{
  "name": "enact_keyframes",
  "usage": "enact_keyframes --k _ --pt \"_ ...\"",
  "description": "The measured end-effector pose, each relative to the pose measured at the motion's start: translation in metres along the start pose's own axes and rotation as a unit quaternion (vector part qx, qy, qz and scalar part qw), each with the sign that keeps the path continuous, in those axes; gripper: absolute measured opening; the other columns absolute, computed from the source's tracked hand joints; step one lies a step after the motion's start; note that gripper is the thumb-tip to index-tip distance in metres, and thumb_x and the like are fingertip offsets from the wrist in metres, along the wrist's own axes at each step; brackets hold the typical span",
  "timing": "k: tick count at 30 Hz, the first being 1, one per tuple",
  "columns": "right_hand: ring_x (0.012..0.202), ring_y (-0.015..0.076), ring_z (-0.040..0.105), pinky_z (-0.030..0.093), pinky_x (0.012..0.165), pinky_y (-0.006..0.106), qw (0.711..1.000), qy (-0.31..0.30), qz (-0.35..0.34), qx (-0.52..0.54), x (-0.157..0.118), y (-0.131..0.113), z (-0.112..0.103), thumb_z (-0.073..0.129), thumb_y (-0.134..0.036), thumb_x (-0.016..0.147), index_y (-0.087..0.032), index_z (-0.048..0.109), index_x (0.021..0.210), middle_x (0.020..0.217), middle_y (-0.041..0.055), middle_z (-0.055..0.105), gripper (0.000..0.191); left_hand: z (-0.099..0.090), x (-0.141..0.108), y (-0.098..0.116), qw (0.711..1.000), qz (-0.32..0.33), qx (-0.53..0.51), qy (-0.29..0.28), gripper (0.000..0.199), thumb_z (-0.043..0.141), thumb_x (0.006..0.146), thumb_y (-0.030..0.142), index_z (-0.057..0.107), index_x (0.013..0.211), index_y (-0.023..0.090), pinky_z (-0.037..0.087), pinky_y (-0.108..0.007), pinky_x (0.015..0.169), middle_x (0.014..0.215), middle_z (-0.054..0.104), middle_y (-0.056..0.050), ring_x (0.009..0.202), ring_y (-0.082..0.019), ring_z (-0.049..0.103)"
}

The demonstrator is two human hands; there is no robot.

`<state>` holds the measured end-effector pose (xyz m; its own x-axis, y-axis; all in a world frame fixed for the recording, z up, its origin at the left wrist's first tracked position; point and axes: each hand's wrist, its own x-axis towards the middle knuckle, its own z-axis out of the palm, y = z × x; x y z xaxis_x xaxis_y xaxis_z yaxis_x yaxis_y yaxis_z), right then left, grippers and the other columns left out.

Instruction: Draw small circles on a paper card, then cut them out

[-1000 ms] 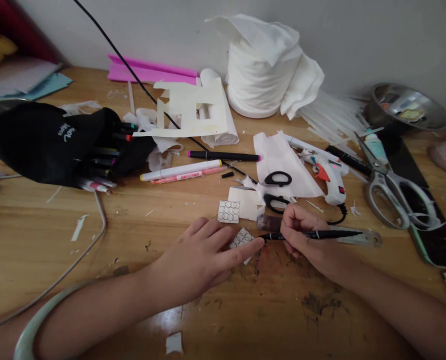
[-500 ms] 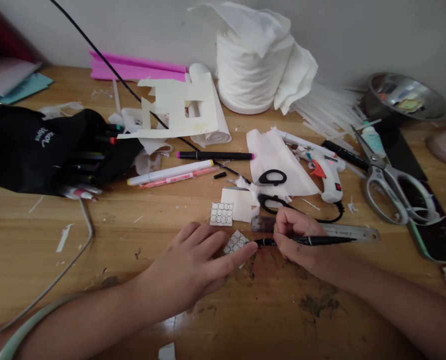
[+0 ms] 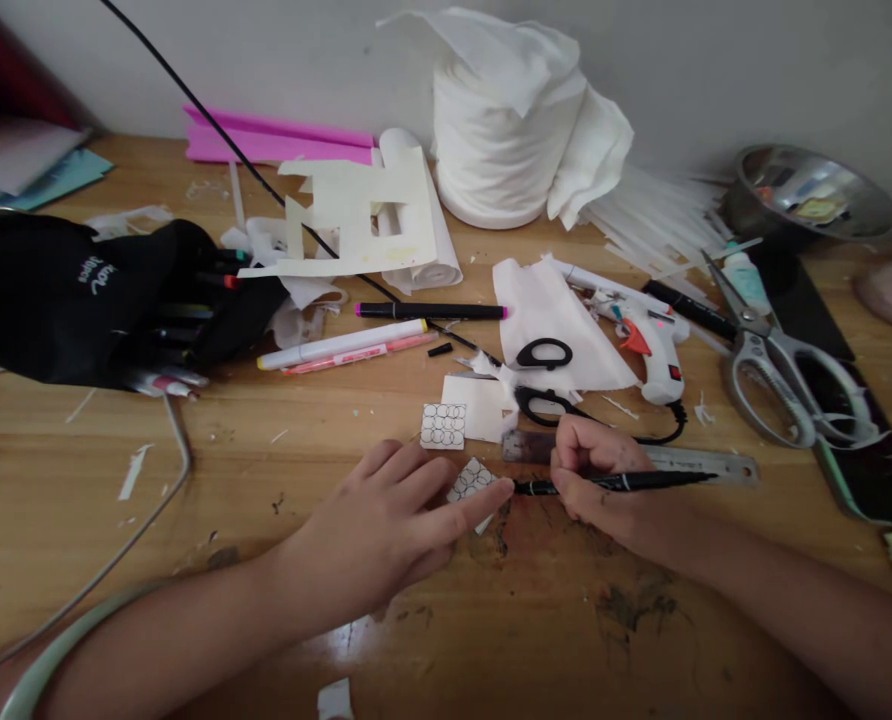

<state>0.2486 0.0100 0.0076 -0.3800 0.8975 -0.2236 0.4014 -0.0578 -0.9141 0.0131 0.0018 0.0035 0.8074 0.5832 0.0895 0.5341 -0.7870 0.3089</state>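
My right hand (image 3: 600, 470) is closed around a slim black pen (image 3: 660, 480), its tip pointing left at the edge of a small paper square (image 3: 471, 480) covered in drawn circles. My left hand (image 3: 393, 520) lies over that tilted square with fingers stretched out, the index fingertip beside the pen's tip. Part of the square is hidden under the fingers. A second square with overlapping circles (image 3: 443, 426) lies just beyond my left fingers. A metal ruler (image 3: 705, 464) lies behind my right hand, partly covered by it.
Black-handled scissors (image 3: 545, 354) rest on white cloth, near a glue gun (image 3: 660, 355). Large grey scissors (image 3: 772, 375) lie over a phone (image 3: 877, 450) at right. Markers (image 3: 431, 311), a black pen case (image 3: 63, 300), a tissue roll (image 3: 502, 140) and a metal bowl (image 3: 750, 205) stand around.
Both hands stay almost in place. The pen's tip has shifted only slightly beside the left index finger.
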Motion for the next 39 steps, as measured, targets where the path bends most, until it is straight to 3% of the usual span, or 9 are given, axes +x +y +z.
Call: enact_keyframes --k 6,12,30,33,37,39 --pt "0.045 0.0077 0.030 0.024 0.040 0.019 0.993 0.023 -0.070 -0.088 -0.003 -0.002 0.004 0.043 -0.018 0.066 -0.021 0.032 0.060 0.051 -0.0058 0.035 0.012 0.002 -0.001 -0.001 1.000 0.008 0.000 0.000 0.047 0.045 0.088 0.019 0.033 0.132 0.028 0.041 -0.040 0.075 0.102 0.056 -0.007 0.092 -0.025 0.049" --pt "0.046 0.0081 0.032 0.026 0.042 0.019 0.985 0.027 -0.091 -0.146 -0.006 0.001 0.007 0.045 -0.019 0.068 -0.021 0.034 0.062 0.052 -0.0057 0.039 0.012 0.001 -0.001 -0.001 1.000 0.006 0.007 -0.002 0.045 0.044 0.089 0.020 0.034 0.132 0.028 0.039 -0.039 0.075 0.104 0.056 -0.007 0.091 -0.024 0.049" --pt "0.045 0.0082 0.034 0.028 0.040 0.019 0.986 0.093 -0.065 -0.124 -0.004 -0.005 0.007 0.043 -0.019 0.067 -0.021 0.031 0.060 0.051 -0.0048 0.040 0.014 0.001 0.001 0.000 1.000 0.000 0.005 -0.004 0.048 0.045 0.087 0.017 0.034 0.132 0.027 0.038 -0.037 0.076 0.103 0.057 -0.006 0.089 -0.022 0.048" --pt "0.042 0.0075 0.032 0.027 0.039 0.019 0.976 0.107 -0.124 -0.141 -0.006 -0.001 0.007 0.043 -0.018 0.068 -0.022 0.030 0.061 0.049 -0.0057 0.040 0.015 0.001 0.001 0.000 1.000 -0.003 0.007 -0.004 0.048 0.045 0.086 0.017 0.034 0.132 0.028 0.038 -0.037 0.076 0.104 0.057 -0.006 0.089 -0.022 0.048" --pt "0.039 0.0074 0.032 0.026 0.039 0.022 0.934 0.104 -0.267 -0.212 -0.012 0.007 0.012 0.045 -0.014 0.068 -0.022 0.031 0.063 0.048 -0.0061 0.041 0.016 0.002 0.001 0.000 1.000 -0.002 0.007 -0.004 0.047 0.045 0.087 0.019 0.035 0.132 0.027 0.038 -0.037 0.077 0.104 0.057 -0.006 0.089 -0.022 0.048" --pt "0.040 0.0080 0.035 0.026 0.042 0.023 0.918 0.091 -0.307 -0.236 -0.014 0.013 0.015 0.046 -0.013 0.068 -0.022 0.033 0.063 0.048 -0.0059 0.042 0.016 0.002 0.000 -0.001 1.000 -0.003 0.005 -0.006 0.047 0.044 0.088 0.019 0.034 0.133 0.028 0.038 -0.037 0.077 0.106 0.056 -0.006 0.090 -0.022 0.047"
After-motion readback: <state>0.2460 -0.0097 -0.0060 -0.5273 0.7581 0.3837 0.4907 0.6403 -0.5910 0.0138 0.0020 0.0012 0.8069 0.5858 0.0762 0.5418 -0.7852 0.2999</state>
